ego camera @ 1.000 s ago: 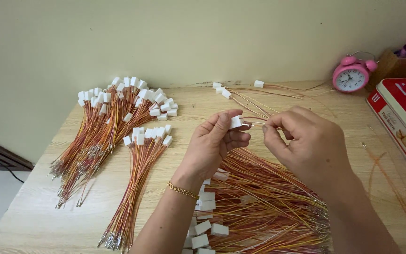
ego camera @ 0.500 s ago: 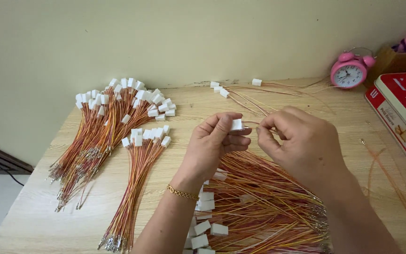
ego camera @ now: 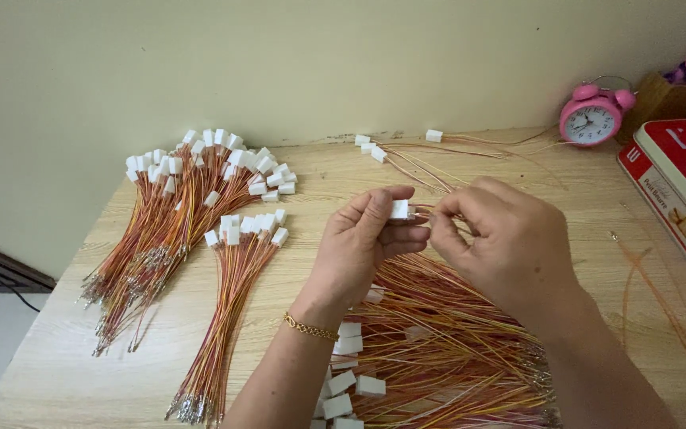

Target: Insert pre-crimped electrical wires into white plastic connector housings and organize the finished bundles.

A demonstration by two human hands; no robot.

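My left hand [ego camera: 363, 242] pinches a small white plastic connector [ego camera: 399, 209] between thumb and fingers above the wooden table [ego camera: 295, 270]. My right hand [ego camera: 498, 238] pinches thin orange and yellow wires right at the connector's open end; the wire tips are hidden by the fingers. Under both hands lies a loose pile of wires [ego camera: 454, 349] with several loose white connectors [ego camera: 347, 373] at its left edge.
Finished wire bundles with white connectors lie in a large fan [ego camera: 176, 206] at the left and a smaller bunch [ego camera: 228, 310] beside it. A few more wired connectors [ego camera: 391, 151] lie at the back. A pink alarm clock [ego camera: 591, 119] and red box [ego camera: 680, 187] stand at the right.
Both hands stay together over the pile. The right hand's fingers have shifted slightly closer to the connector held in the left hand.
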